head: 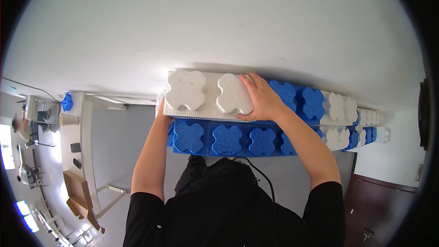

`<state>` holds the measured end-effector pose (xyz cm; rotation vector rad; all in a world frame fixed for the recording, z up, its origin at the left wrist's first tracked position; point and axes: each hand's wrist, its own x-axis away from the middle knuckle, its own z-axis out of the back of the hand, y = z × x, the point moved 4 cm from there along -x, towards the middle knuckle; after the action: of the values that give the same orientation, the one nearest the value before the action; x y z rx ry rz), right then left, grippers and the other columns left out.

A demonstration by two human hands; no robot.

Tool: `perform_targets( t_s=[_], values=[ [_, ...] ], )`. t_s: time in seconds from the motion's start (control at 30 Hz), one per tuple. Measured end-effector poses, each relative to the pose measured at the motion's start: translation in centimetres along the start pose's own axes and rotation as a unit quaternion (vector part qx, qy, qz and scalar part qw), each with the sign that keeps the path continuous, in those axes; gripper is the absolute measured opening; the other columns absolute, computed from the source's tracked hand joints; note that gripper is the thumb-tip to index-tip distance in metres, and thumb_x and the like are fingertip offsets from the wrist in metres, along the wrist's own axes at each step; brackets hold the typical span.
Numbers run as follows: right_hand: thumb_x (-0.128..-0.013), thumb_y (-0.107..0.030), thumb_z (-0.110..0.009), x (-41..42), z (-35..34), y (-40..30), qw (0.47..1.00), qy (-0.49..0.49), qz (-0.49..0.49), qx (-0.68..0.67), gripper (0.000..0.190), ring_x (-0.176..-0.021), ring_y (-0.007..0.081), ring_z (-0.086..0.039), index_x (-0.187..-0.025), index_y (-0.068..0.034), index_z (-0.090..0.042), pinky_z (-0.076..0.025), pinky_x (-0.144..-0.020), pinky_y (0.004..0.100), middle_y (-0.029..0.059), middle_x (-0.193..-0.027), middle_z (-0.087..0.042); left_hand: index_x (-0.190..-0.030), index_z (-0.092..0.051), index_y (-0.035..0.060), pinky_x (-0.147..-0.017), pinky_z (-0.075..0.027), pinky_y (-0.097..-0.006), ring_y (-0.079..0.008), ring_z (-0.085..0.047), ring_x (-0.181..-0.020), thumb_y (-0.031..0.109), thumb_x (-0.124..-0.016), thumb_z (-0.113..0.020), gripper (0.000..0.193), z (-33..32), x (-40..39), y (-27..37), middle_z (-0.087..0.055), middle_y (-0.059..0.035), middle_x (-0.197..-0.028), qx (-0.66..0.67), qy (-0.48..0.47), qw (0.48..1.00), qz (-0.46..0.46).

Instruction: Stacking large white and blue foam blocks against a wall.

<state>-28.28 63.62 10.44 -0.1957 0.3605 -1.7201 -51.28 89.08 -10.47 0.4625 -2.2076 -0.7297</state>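
Observation:
A white foam-like building block (211,92) with two clover-shaped studs lies on top of a stacked wall of large blocks. My left hand (165,111) is against its left end, with most of the fingers hidden behind it. My right hand (261,97) grips the right end, thumb at the near edge and fingers spread over the right stud. Nearer my body runs a row of blue blocks (226,140) with the same studs. Right of my hand, another blue block (312,104) continues the top row.
Blue and white blocks (337,139) stretch away to the right along a pale wall (219,20). At left, a white table (78,127) bears a cup (68,119), a blue object (67,102) and an opened cardboard box (78,192). A person (23,127) sits farther back.

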Motion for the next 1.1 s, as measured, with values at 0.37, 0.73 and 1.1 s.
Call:
perform_targets(
  t_s=[0.37,0.73,1.1],
  values=[
    [-0.062,-0.05,-0.094,0.3,-0.2,0.5,0.997,0.025,0.021,-0.066,0.098,-0.137,0.0481,-0.045,-0.133,-0.001,-0.046,-0.04,-0.116,0.0506,0.03,-0.147,-0.042,-0.146,-0.055,0.0033,-0.089,-0.06,-0.0396,-0.0255,-0.07,-0.117,0.041,-0.106,-0.053,0.055,7.0,-3.6,0.2,-0.067,-0.0113,-0.135,-0.358,0.062,0.927,-0.095],
    [-0.056,-0.051,-0.097,0.6,1.2,-0.5,0.998,0.048,-0.001,0.051,0.135,-0.133,0.0482,-0.047,-0.158,0.002,-0.027,-0.036,-0.118,0.0522,0.0308,-0.144,-0.044,-0.158,-0.04,0.0074,-0.115,-0.042,-0.0453,-0.0267,-0.05,-0.142,0.046,-0.106,-0.053,0.066,-5.9,10.7,6.6,-0.055,-0.0135,-0.151,-0.127,-0.05,0.99,-0.038],
    [-0.058,-0.042,-0.097,0.1,0.5,-0.1,0.999,-0.009,-0.011,-0.047,0.124,-0.131,0.0439,-0.048,-0.155,0.001,-0.032,-0.041,-0.115,0.0503,0.0258,-0.139,-0.049,-0.159,-0.031,0.0069,-0.114,-0.046,-0.0454,-0.0337,-0.054,-0.139,0.037,-0.054,-0.103,0.131,-8.5,13.4,5.9,-0.054,-0.0189,-0.15,-0.565,0.063,0.777,-0.271]
  ],
)
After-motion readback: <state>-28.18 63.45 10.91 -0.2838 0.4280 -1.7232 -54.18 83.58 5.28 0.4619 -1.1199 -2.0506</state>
